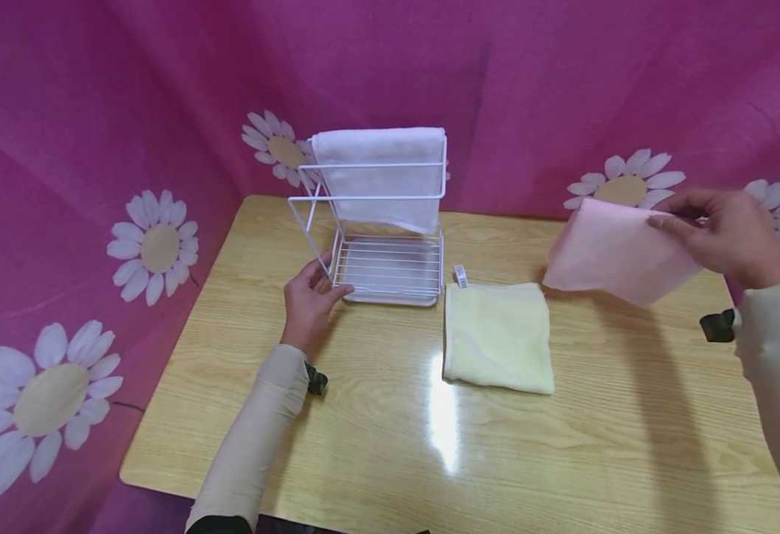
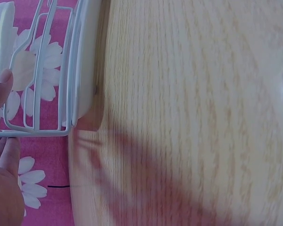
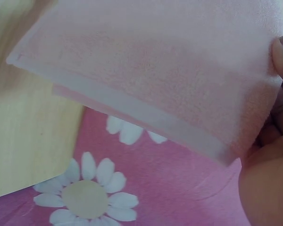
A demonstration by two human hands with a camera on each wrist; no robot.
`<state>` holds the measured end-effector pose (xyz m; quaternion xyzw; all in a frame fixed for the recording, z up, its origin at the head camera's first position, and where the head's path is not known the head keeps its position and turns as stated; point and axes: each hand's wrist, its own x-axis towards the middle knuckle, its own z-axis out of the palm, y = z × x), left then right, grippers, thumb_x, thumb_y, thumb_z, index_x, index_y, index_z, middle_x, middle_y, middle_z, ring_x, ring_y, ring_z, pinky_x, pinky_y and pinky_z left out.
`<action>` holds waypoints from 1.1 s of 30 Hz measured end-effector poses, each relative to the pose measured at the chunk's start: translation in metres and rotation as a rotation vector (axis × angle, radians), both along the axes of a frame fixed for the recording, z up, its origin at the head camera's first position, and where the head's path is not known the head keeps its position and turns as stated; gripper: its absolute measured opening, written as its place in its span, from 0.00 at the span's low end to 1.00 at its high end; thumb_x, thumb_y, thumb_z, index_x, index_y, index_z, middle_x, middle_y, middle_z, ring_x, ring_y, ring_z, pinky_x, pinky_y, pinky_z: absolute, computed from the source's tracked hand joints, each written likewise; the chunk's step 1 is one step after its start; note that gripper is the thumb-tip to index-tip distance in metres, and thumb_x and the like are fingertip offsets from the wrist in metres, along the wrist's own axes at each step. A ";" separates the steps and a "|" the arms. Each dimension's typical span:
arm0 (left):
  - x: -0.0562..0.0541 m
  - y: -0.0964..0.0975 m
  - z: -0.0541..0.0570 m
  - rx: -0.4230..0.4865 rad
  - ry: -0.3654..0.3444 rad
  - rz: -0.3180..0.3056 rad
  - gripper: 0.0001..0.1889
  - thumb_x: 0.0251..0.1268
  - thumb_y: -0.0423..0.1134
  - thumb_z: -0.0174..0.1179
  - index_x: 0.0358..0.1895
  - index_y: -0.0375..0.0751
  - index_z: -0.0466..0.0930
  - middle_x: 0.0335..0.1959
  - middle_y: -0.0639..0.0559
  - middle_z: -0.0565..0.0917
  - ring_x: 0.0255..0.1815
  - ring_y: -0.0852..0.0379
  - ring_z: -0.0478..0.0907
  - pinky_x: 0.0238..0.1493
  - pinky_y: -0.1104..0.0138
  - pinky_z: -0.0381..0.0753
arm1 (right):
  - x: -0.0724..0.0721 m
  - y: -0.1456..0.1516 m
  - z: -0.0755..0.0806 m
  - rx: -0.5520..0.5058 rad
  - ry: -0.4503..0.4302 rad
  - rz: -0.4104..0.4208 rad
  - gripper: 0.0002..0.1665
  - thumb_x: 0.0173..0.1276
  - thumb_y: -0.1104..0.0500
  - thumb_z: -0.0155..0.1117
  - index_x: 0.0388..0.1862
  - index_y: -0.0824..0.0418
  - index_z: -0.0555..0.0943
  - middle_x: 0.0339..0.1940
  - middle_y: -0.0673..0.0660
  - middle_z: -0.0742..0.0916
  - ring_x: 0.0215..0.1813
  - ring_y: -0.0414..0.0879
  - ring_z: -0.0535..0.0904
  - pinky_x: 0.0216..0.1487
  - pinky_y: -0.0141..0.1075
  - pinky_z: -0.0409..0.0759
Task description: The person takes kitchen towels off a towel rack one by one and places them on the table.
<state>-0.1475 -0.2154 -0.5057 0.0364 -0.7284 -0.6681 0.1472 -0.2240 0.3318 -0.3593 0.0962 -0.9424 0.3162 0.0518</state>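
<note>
Head view gave me the white wire rack standing toward the back left of the counter, a white towel draped over its rearmost bar and a pale tray at its base. My left hand had its fingers and thumb closed on the rack's lower left side. Out to the right, my right hand pinched one upper corner of a folded pink towel, fingers together on it, and the cloth hung in the air above the counter. On the right wrist view I saw its layered lower edge. A yellow towel lay flat between rack and pink towel, its label sticking out at the back. Pink fabric with daisies rose behind.
</note>
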 end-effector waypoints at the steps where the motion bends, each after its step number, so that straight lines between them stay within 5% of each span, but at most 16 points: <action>1: 0.000 0.000 0.000 0.005 -0.002 -0.002 0.34 0.47 0.17 0.73 0.63 0.21 0.73 0.61 0.26 0.77 0.63 0.30 0.74 0.65 0.55 0.77 | -0.001 0.000 -0.003 0.012 -0.010 -0.003 0.14 0.68 0.54 0.71 0.42 0.65 0.86 0.25 0.29 0.81 0.29 0.27 0.73 0.24 0.18 0.71; 8: 0.000 0.000 -0.002 0.017 0.008 -0.008 0.35 0.46 0.17 0.74 0.63 0.20 0.73 0.60 0.26 0.77 0.62 0.30 0.74 0.65 0.52 0.77 | -0.001 -0.001 -0.023 0.077 -0.067 0.009 0.18 0.70 0.52 0.69 0.46 0.66 0.86 0.36 0.61 0.87 0.29 0.31 0.73 0.22 0.22 0.73; 11: -0.001 0.000 -0.003 0.014 0.015 -0.014 0.34 0.46 0.17 0.74 0.62 0.19 0.73 0.60 0.25 0.77 0.62 0.31 0.74 0.65 0.52 0.77 | 0.000 -0.001 -0.028 0.101 -0.061 0.014 0.17 0.69 0.53 0.70 0.46 0.67 0.86 0.39 0.66 0.87 0.29 0.31 0.72 0.22 0.22 0.72; 18: 0.000 -0.001 -0.003 -0.011 0.015 0.004 0.34 0.46 0.17 0.74 0.62 0.20 0.74 0.59 0.26 0.78 0.62 0.31 0.75 0.65 0.55 0.78 | 0.001 -0.001 -0.031 0.098 -0.045 0.030 0.18 0.69 0.53 0.70 0.47 0.67 0.86 0.44 0.69 0.86 0.31 0.26 0.71 0.24 0.18 0.70; 28: 0.000 -0.002 -0.001 0.004 0.013 0.006 0.34 0.46 0.17 0.74 0.62 0.21 0.74 0.61 0.27 0.77 0.63 0.31 0.74 0.65 0.55 0.78 | 0.011 0.001 -0.034 0.113 -0.062 0.031 0.17 0.70 0.51 0.69 0.44 0.65 0.87 0.41 0.65 0.87 0.33 0.32 0.73 0.24 0.21 0.71; 33: 0.000 -0.001 -0.002 0.010 0.019 0.003 0.34 0.46 0.17 0.74 0.62 0.22 0.74 0.60 0.27 0.77 0.62 0.30 0.75 0.64 0.54 0.79 | 0.020 0.007 -0.038 0.074 -0.010 0.063 0.11 0.68 0.55 0.71 0.40 0.63 0.88 0.37 0.54 0.87 0.33 0.29 0.73 0.27 0.17 0.70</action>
